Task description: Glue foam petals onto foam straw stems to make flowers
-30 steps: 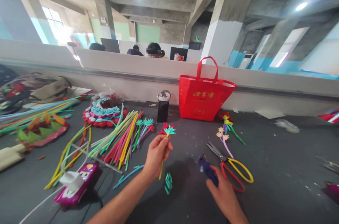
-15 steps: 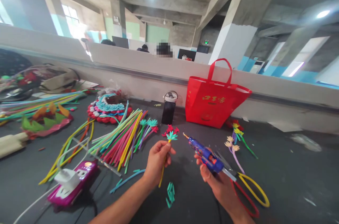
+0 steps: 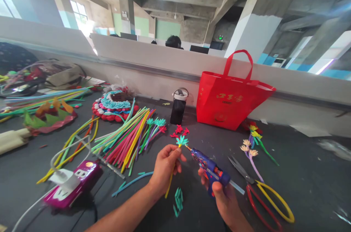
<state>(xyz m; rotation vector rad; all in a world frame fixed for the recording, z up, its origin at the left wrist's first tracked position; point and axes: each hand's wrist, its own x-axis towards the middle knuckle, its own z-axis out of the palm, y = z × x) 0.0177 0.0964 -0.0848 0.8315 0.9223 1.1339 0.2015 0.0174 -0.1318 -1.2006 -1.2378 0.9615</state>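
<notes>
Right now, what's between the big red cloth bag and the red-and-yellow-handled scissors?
In the head view, between the red cloth bag and the scissors lie cream pipe-cleaner flowers on a purple stem and yellow ones on a green stem.

A red tote bag (image 3: 230, 102) is stood at the back of a dark table (image 3: 301, 173), with a black bottle (image 3: 178, 109) just beside it. Coloured pipe cleaners (image 3: 128, 139) are fanned out at left, near a purple power strip (image 3: 72, 184). Scissors (image 3: 263, 190) are laid at right, beside finished flowers (image 3: 251, 148).
</notes>
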